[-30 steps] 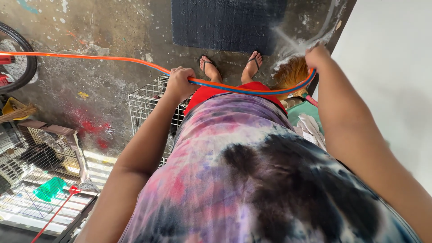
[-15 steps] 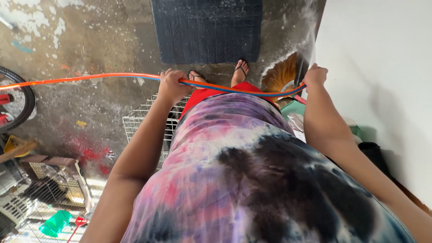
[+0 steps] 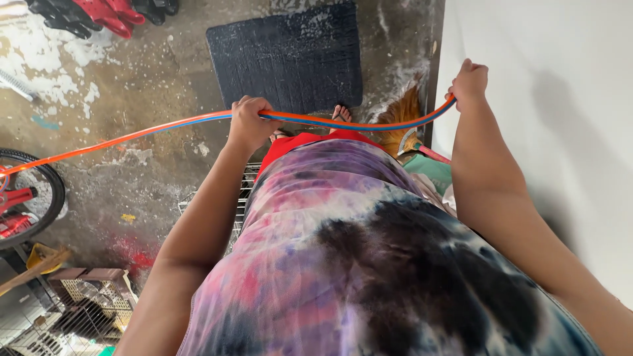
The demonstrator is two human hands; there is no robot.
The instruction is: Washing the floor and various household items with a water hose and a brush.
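My left hand point(image 3: 249, 122), at centre frame, has its fingers curled tight around a long orange-and-blue rubber hose point(image 3: 330, 122). My right hand point(image 3: 469, 82), at upper right beside the white wall point(image 3: 560, 99), is closed in a fist on the same hose. Between my fists the hose sags across my front; past my left hand it runs to the left edge. A dark rectangular floor mat point(image 3: 283, 56) lies at top centre, with an orange-bristled broom point(image 3: 402, 118) just right of it.

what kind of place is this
Probably a home utility yard or garage-like wash area. The bare concrete floor is wet and stained, a bicycle wheel and wire cages stand at the side, and both hands hold an orange hose near a broom.
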